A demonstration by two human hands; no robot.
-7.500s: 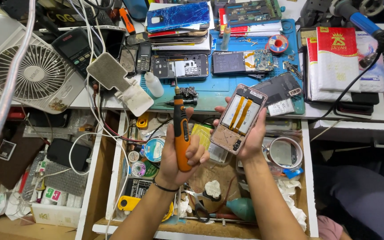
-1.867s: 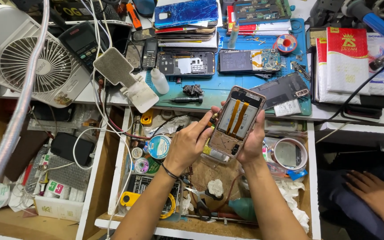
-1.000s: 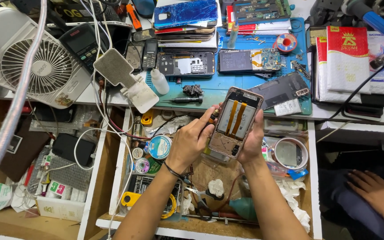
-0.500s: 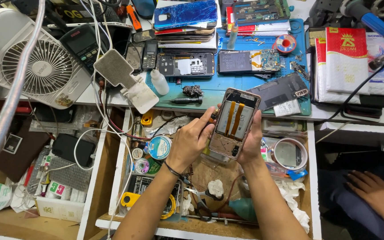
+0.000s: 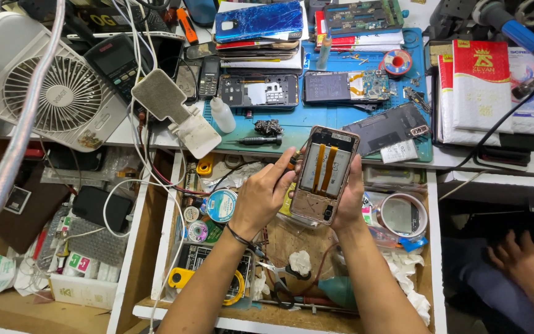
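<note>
Your right hand [image 5: 348,192] grasps the opened phone [image 5: 325,174] by its edges — upright over the cluttered drawer [image 5: 428,247]. Your left hand [image 5: 261,196] pinches its left edge, the worktop [image 5: 341,114] just beyond.

fan [image 5: 50,93] cropped left, phone [image 5: 326,175] underside hidden

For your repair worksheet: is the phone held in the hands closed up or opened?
Opened. The phone has no back cover: two orange flex strips and bare frame show, held by the right hand.
</note>
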